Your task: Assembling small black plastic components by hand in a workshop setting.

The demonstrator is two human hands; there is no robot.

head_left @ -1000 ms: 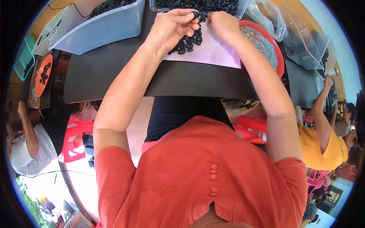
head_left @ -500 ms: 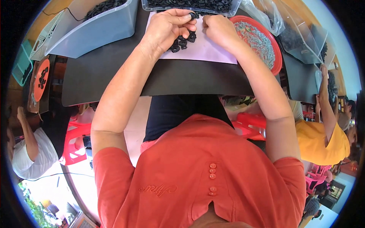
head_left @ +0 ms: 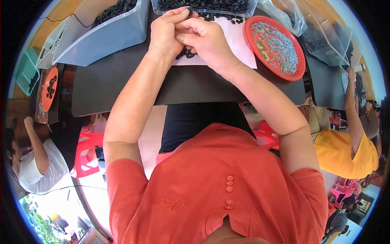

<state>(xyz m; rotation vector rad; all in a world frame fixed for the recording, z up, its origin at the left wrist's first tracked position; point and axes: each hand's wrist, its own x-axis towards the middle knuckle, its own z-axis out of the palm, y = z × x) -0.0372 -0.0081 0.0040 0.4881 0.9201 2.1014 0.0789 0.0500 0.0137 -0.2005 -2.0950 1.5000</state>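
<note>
My left hand is closed, a small black plastic part pinched between its thumb and fingertips. My right hand meets it over the white sheet, thumb and fingers pressed together against the left palm. Whatever the right fingers hold, if anything, is hidden. Below the hands, several loose black plastic parts lie on the sheet, partly covered. More small black parts are scattered at the sheet's far edge.
A clear bin of black parts stands at the far edge. On the right, a red plate holds small silvery pieces, beside a plastic bag. A large grey bin stands left on the dark table. Other people sit at both sides.
My right hand has moved left from near the red plate and now touches my left hand. My left hand has shifted slightly left, still gripping a black part. The view has shifted slightly.
</note>
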